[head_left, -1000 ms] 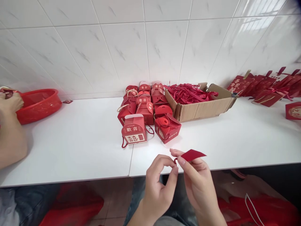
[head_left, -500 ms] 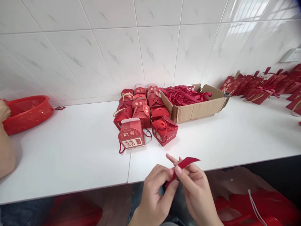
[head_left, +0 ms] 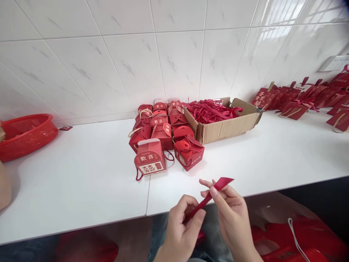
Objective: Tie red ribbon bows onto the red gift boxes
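A dark red ribbon [head_left: 204, 202] runs slantwise between my two hands, just off the table's front edge. My left hand [head_left: 181, 227] is closed on its lower part, thumb pressed against the bent fingers. Between thumb and fingers, my right hand [head_left: 230, 211] pinches the ribbon near its upper end, and the pointed tip sticks out past the fingers. Beyond my hands on the table stand a red gift box [head_left: 149, 158] with a cord handle and a second red box [head_left: 189, 152] with cord wound over its top.
Behind these, several more red boxes [head_left: 161, 133] are grouped beside a cardboard box [head_left: 227, 131] full of red ribbons [head_left: 208, 111]. A red basin [head_left: 29, 136] stands at the left, next to part of another person. Red paper bags [head_left: 297, 105] line the right, by the tiled wall [head_left: 131, 54].
My hands have moved apart, so a longer stretch of ribbon shows between them. My right hand has shifted slightly up and to the right.
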A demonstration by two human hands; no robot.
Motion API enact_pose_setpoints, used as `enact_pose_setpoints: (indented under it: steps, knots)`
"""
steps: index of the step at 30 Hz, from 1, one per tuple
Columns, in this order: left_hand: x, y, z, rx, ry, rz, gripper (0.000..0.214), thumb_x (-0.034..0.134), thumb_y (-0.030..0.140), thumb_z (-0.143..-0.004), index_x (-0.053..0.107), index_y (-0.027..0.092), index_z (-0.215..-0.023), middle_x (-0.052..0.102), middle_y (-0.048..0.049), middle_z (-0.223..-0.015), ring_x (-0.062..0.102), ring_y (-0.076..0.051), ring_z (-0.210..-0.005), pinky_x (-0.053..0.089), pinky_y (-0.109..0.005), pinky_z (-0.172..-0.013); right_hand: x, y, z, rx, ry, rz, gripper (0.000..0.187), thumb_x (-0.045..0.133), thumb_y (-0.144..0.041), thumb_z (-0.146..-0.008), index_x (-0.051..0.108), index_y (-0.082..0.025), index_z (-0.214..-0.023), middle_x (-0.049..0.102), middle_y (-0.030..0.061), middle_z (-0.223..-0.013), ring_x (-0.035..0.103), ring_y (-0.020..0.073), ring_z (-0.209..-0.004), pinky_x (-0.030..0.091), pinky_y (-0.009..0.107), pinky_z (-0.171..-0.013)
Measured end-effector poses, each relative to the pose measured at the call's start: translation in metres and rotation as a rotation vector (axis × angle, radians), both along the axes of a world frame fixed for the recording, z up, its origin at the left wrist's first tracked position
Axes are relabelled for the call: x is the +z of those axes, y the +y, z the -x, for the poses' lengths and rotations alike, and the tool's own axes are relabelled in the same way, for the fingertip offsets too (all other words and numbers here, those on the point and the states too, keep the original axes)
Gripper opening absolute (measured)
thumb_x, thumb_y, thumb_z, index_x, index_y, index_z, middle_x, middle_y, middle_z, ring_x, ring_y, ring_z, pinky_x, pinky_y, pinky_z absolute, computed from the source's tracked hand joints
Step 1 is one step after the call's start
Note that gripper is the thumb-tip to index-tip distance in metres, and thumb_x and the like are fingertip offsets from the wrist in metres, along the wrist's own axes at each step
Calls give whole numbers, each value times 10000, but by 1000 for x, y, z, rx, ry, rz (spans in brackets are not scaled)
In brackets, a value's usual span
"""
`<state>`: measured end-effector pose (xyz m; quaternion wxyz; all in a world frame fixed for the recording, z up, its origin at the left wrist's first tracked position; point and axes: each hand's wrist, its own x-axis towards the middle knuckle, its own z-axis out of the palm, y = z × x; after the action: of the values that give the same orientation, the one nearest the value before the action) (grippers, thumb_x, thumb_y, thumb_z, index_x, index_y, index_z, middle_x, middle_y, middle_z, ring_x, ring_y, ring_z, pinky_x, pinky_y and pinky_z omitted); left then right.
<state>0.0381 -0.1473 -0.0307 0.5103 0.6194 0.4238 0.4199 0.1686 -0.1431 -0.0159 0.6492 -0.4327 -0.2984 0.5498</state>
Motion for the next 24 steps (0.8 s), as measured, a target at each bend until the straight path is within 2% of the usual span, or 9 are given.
enact_pose_setpoints:
  steps: [2,5,8,10,13,16,19,24]
  knots:
    - [-1,0,2,2,27,12,239,483,405,-918,455,205,-791,357,51,-589,325,-97,-519,275,-229,-497,-2,1,0,-12,-23,-12,151,737,-339,-765,737,-215,-853,751,86,-949,707,209,-773,550,350,-795]
    - [-2,3,7,9,78,-5,232,453,376,-936,498,197,-797,439,26,-633,400,-104,-555,331,-228,-534,-6,0,2,-30,-64,-53,124,744,-317,-757,748,-221,-835,747,71,-921,691,220,-864,543,336,-806]
    - [-2,5,15,95,107,-111,220,497,327,-918,530,188,-751,510,-9,-736,462,-115,-620,368,-225,-558,-8,-2,5,-54,-100,-85,93,753,-285,-749,756,-229,-824,741,49,-879,666,205,-899,519,317,-846]
    - [0,6,19,132,133,-171,238,537,303,-898,520,184,-694,504,-3,-694,459,-112,-603,358,-222,-546,-7,-2,5,-59,-73,-80,96,766,-279,-735,757,-228,-816,738,41,-853,660,191,-859,517,301,-823]
    - [2,5,21,94,183,-168,298,534,317,-902,498,178,-642,462,13,-599,435,-106,-563,337,-225,-545,-2,5,0,-58,70,-34,108,785,-292,-717,745,-207,-771,723,26,-774,646,146,-764,515,241,-751]
    - [4,3,21,-59,188,-74,375,455,370,-938,502,168,-625,474,0,-603,449,-107,-570,338,-230,-557,4,18,-8,42,326,55,139,799,-295,-702,715,-185,-722,673,-11,-682,602,86,-647,497,173,-640]
    - [2,2,29,-204,167,0,444,409,408,-953,497,159,-596,488,-10,-597,467,-107,-585,350,-229,-584,5,33,-22,150,514,154,180,827,-275,-661,693,-164,-706,632,-31,-611,571,67,-544,478,160,-517]
    - [-6,-5,64,-171,93,-50,525,438,487,-928,524,150,-535,460,-3,-535,441,-94,-534,336,-230,-566,-8,56,-52,95,679,278,226,848,-167,-581,673,-152,-724,655,-36,-601,602,82,-519,448,151,-400]
